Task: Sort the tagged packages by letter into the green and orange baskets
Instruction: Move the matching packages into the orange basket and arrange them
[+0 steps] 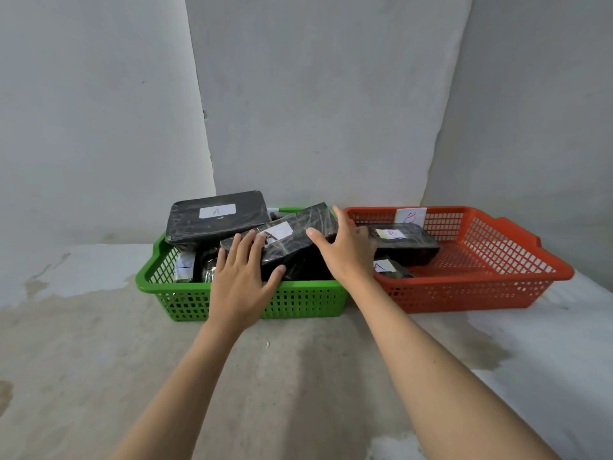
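A green basket [298, 300] on the left holds several black wrapped packages with white tags. One tagged A [217, 215] lies on top at the back left. A second package [298, 237] lies tilted across the middle. My left hand [243, 277] rests on its near end with straight fingers and the thumb at its front edge. My right hand [348, 247] touches its far right end, fingers spread. The orange basket [481, 290] on the right carries a B label [410, 216] on its back wall. It holds a package tagged B [404, 245] and a smaller one tagged A [389, 268].
Both baskets stand side by side on a stained concrete surface [298, 376] against a grey wall. Another tagged package [184, 265] stands at the green basket's left side. The orange basket's right half holds nothing.
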